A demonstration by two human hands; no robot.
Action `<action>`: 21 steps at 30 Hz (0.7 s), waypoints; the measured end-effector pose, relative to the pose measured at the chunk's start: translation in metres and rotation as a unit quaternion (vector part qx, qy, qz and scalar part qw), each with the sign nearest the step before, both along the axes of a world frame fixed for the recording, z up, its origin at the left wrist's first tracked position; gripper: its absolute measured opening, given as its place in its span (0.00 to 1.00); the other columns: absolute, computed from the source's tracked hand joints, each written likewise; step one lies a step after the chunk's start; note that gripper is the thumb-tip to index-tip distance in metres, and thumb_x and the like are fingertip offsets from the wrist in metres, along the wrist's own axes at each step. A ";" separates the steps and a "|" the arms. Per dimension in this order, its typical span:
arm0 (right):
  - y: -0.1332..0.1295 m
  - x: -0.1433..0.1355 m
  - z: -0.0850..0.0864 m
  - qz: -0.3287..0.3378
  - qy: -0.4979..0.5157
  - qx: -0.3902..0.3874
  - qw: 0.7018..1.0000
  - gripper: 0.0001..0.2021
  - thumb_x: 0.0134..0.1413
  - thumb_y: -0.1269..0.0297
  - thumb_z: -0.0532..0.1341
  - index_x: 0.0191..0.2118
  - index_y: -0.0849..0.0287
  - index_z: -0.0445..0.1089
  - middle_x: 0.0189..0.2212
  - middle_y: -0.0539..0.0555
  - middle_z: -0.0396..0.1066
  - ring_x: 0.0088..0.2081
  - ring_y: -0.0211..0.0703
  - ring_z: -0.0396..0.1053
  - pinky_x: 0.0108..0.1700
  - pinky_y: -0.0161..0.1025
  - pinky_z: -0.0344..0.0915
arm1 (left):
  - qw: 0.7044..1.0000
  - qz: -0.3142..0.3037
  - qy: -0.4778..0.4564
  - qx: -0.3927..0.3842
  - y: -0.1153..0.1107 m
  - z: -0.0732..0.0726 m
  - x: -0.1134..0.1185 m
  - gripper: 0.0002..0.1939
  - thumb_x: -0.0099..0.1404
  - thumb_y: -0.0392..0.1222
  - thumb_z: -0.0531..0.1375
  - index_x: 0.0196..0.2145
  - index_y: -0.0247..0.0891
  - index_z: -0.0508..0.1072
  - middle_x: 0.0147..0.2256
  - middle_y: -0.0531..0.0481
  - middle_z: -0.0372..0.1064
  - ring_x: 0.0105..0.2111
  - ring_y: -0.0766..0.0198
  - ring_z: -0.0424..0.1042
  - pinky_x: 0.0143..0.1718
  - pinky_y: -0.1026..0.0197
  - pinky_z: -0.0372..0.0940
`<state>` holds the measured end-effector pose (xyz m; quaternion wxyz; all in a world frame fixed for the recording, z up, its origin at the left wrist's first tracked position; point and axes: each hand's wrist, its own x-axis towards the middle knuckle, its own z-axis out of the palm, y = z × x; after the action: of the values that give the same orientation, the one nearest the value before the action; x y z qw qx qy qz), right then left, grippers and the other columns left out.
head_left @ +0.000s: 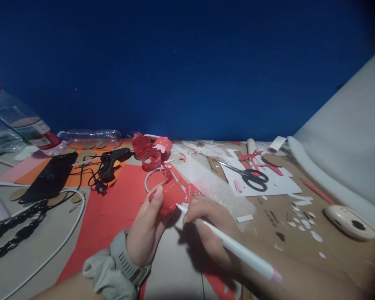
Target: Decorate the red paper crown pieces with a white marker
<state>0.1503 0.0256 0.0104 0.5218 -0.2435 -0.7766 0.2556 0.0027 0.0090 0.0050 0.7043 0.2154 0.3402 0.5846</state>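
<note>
My left hand [148, 227] pinches a small red paper piece [168, 196] between thumb and fingers; pale dashes run along the paper. In my right hand [211, 227] is a white pen [240, 252] with a pink end, its tip at the paper's lower right edge. I cannot tell whether the tip touches it. A white ring [154, 177] and cut red paper scraps [192, 189] lie just behind the held piece. Beneath my left hand, a red sheet [104, 216] covers part of the table. Farther back stand red rolled shapes [151, 159].
A black glue gun [111, 164], a phone [51, 175] and a white cable [78, 221] lie left. A water bottle [31, 125] leans there. Scissors [251, 177] rest on white paper right, near paper dots [304, 224] and a cream-coloured device [350, 223].
</note>
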 end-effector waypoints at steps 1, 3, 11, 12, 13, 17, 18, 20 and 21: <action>0.000 0.000 0.000 0.001 -0.001 0.000 1.000 0.11 0.51 0.75 0.53 0.35 0.50 0.65 0.24 0.46 0.68 0.23 0.39 0.65 0.30 0.39 0.66 | 1.000 -0.001 0.003 0.002 0.000 0.000 0.000 0.14 0.65 0.51 0.62 0.41 0.38 0.74 0.46 0.46 0.76 0.57 0.51 0.66 0.60 0.51 0.59; 0.000 0.000 0.000 0.005 -0.003 0.003 1.000 0.11 0.51 0.76 0.53 0.35 0.50 0.65 0.23 0.47 0.69 0.23 0.39 0.66 0.29 0.39 0.66 | 1.000 -0.004 0.007 0.005 0.000 -0.001 0.000 0.13 0.66 0.51 0.61 0.42 0.39 0.74 0.45 0.47 0.76 0.57 0.52 0.66 0.60 0.51 0.58; -0.001 0.001 -0.003 -0.028 -0.008 -0.023 0.999 0.09 0.54 0.74 0.53 0.34 0.51 0.65 0.24 0.47 0.69 0.25 0.40 0.68 0.33 0.39 0.68 | 1.000 -0.007 0.018 0.010 0.001 -0.002 -0.001 0.15 0.67 0.51 0.59 0.45 0.38 0.73 0.48 0.46 0.75 0.58 0.52 0.66 0.61 0.51 0.58; -0.001 0.002 -0.002 -0.038 -0.004 -0.026 0.999 0.09 0.55 0.74 0.53 0.34 0.51 0.65 0.25 0.48 0.69 0.27 0.40 0.69 0.34 0.40 0.69 | 1.000 -0.006 0.021 0.016 0.000 -0.001 -0.001 0.16 0.67 0.52 0.59 0.45 0.39 0.74 0.49 0.46 0.75 0.58 0.52 0.66 0.61 0.52 0.58; -0.001 0.003 -0.002 -0.045 -0.001 -0.027 0.999 0.09 0.56 0.73 0.52 0.35 0.51 0.65 0.26 0.48 0.69 0.27 0.40 0.70 0.34 0.40 0.69 | 0.999 -0.005 0.025 0.021 0.000 0.000 -0.001 0.16 0.67 0.52 0.59 0.46 0.39 0.74 0.49 0.46 0.75 0.58 0.52 0.66 0.60 0.52 0.58; -0.001 0.006 -0.003 -0.038 0.001 -0.028 0.999 0.08 0.60 0.70 0.51 0.36 0.52 0.66 0.26 0.49 0.69 0.25 0.39 0.68 0.32 0.40 0.69 | 0.999 0.002 0.035 0.021 0.000 0.001 -0.001 0.18 0.67 0.52 0.60 0.49 0.40 0.73 0.51 0.46 0.74 0.57 0.53 0.67 0.60 0.52 0.59; -0.001 0.006 -0.003 -0.042 0.000 -0.039 0.998 0.08 0.61 0.69 0.51 0.36 0.52 0.66 0.26 0.49 0.69 0.25 0.40 0.68 0.32 0.40 0.69 | 0.999 0.003 0.032 0.019 0.001 0.001 -0.001 0.17 0.67 0.52 0.59 0.48 0.40 0.73 0.52 0.46 0.74 0.57 0.53 0.67 0.60 0.52 0.59; 0.000 0.006 -0.005 -0.046 -0.003 -0.046 0.998 0.08 0.61 0.69 0.51 0.36 0.52 0.66 0.26 0.49 0.69 0.26 0.40 0.69 0.33 0.41 0.69 | 0.999 0.002 0.029 0.018 0.001 0.001 -0.001 0.16 0.67 0.52 0.59 0.46 0.40 0.74 0.51 0.46 0.74 0.58 0.53 0.67 0.60 0.52 0.58; 0.000 0.006 -0.006 -0.044 -0.004 -0.041 0.998 0.08 0.61 0.69 0.51 0.36 0.52 0.66 0.26 0.49 0.69 0.27 0.40 0.69 0.33 0.41 0.69 | 0.999 0.001 0.029 0.017 0.001 0.001 -0.001 0.16 0.67 0.52 0.59 0.46 0.40 0.75 0.51 0.47 0.74 0.58 0.53 0.67 0.61 0.52 0.58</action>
<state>0.1567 0.0258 0.0042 0.5187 -0.2998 -0.7563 0.2630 0.0021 0.0099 0.0064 0.6897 0.2443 0.3506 0.5846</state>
